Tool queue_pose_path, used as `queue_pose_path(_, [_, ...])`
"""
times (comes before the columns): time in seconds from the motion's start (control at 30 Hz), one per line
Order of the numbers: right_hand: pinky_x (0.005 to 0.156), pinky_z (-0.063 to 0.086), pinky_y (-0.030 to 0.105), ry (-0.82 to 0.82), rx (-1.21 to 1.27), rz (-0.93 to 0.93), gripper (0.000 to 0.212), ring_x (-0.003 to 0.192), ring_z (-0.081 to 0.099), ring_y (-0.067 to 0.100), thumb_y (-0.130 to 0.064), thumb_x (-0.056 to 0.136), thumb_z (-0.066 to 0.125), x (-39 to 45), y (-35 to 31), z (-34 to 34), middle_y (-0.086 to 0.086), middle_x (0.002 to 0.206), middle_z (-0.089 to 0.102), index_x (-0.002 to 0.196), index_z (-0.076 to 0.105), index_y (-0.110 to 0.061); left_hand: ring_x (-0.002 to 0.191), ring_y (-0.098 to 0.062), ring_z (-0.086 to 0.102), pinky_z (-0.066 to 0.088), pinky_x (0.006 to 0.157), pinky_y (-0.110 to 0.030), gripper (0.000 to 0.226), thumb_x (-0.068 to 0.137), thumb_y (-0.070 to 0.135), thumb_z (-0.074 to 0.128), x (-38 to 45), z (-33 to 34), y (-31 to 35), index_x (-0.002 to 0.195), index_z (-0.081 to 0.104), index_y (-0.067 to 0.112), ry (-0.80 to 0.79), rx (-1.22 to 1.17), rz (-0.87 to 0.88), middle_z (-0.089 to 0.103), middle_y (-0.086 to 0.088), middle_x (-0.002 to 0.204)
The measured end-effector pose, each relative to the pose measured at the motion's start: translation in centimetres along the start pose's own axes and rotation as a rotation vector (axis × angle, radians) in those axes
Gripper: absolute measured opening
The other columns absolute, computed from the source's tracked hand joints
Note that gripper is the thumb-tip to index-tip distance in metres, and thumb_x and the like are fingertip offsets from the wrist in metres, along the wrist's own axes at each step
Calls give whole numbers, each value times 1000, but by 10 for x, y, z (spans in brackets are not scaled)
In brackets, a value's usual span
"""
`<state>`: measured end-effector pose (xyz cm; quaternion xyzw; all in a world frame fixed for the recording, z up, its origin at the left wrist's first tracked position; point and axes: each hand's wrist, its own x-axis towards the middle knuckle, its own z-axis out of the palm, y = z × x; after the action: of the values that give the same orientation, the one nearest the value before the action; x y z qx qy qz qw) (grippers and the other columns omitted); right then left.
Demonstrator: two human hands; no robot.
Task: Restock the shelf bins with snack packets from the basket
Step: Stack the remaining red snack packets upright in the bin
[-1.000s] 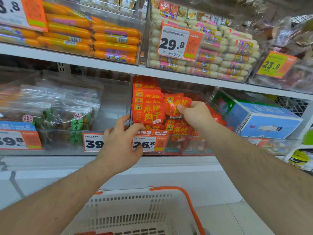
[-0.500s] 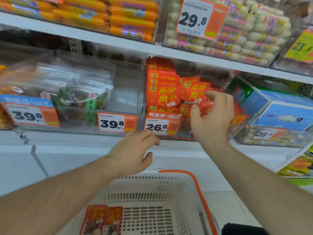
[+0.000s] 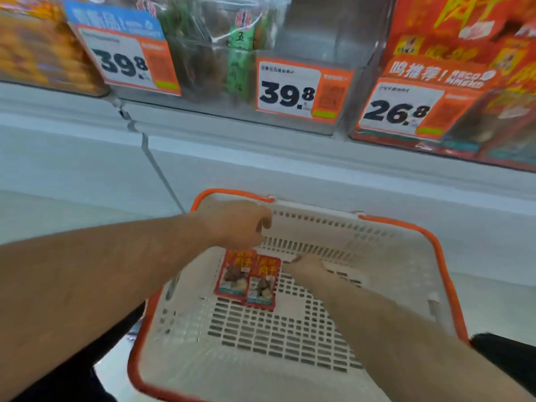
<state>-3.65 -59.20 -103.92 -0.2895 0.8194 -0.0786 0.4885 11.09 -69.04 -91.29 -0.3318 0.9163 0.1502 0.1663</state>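
Two red snack packets [image 3: 248,278] lie side by side on the floor of the white basket with an orange rim [image 3: 406,227]. My left hand [image 3: 236,224] hovers over the far rim, fingers curled down at the top edge of the left packet; blur hides whether it grips. My right hand [image 3: 307,266] is low inside the basket, fingertips stretched toward the right packet's upper corner, nothing in it. The clear shelf bin of red packets [image 3: 452,39] with the 26.8 tag [image 3: 397,111] is at the upper right.
Two other clear bins with 39.8 tags [image 3: 287,91] hold dark snack bags at the upper left and middle. A white shelf ledge [image 3: 261,158] runs just above the basket. A dark shape [image 3: 507,361] sits by the basket's right side.
My view has dropped from the shelf to the basket. My right hand left the red-packet bin and came down into the basket. My left hand also lowered to the packets.
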Motion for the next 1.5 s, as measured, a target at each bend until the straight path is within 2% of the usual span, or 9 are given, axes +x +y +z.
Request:
queue_pose_path(0.17, [63, 44, 30, -123, 295, 193, 53, 85, 57, 20, -36, 90, 68, 29, 15, 49, 11, 111, 60, 127, 47, -6, 103, -11, 53, 48, 94, -35, 33, 92, 37, 47, 2, 25, -9, 124, 54, 39, -110, -17, -10, 60, 14, 120])
queue_pose_path(0.4, [46, 36, 23, -89, 511, 191, 12, 49, 52, 19, -15, 88, 68, 53, 9, 74, 8, 59, 59, 82, 63, -6, 105, -18, 55, 48, 92, -32, 33, 94, 28, 50, 8, 28, -6, 127, 54, 29, -211, -144, -15, 59, 4, 123])
queue_pose_path(0.67, [53, 38, 29, -2, 345, 100, 18, 53, 50, 22, -1, 86, 47, 42, 14, 57, 10, 63, 59, 83, 63, -8, 97, -13, 55, 44, 81, -25, 35, 94, 30, 51, 7, 18, 5, 129, 50, 28, -194, -182, -14, 60, 5, 119])
queue_pose_path(0.83, [59, 55, 30, -10, 203, -88, 17, 63, 64, 18, -3, 92, 51, 6, 11, -10, 9, 80, 68, 100, 59, -16, 103, -14, 58, 50, 88, -31, 38, 94, 26, 56, 6, 8, 13, 131, 48, 26, -261, -167, -78, 60, 4, 123])
queue_pose_path(0.97, [63, 58, 26, -17, 221, -180, 13, 64, 65, 14, -8, 99, 51, -38, 1, -68, 7, 86, 68, 105, 58, -17, 87, -11, 60, 50, 71, -25, 46, 92, 36, 59, 9, -11, 34, 132, 46, 18, -159, -239, -53, 61, 4, 107])
queue_pose_path(1.07, [69, 60, 41, 7, 335, -308, 19, 60, 64, 22, 3, 94, 51, -75, -5, -104, 12, 79, 66, 98, 64, -10, 95, -17, 56, 50, 79, -32, 63, 87, 48, 65, 14, -25, 50, 134, 41, 15, -68, -333, -64, 58, -4, 120])
queue_pose_path(1.2, [61, 55, 32, 9, 423, -390, 25, 56, 62, 21, 6, 92, 49, -115, -10, -141, 13, 79, 63, 112, 62, -3, 76, -6, 53, 38, 58, -17, 35, 85, 42, 70, 15, -47, 67, 109, 57, 19, 116, -537, 37, 59, 7, 91])
queue_pose_path(1.3, [61, 51, 32, 75, 415, -443, 16, 51, 61, 16, 2, 95, 51, -139, -11, -164, 4, 69, 63, 98, 61, -9, 66, 2, 56, 38, 53, -12, 19, 82, 29, 76, 10, -69, 79, 82, 58, 25, 226, -668, 122, 60, 10, 76])
queue_pose_path(1.5, [49, 41, 27, 293, 466, -643, 11, 45, 49, 14, 0, 90, 63, -191, -18, -201, 0, 59, 61, 85, 61, -10, 70, -10, 63, 53, 67, -31, 21, 81, 25, 79, -6, -113, 107, 79, 58, 29, 383, -712, 229, 65, 7, 75])
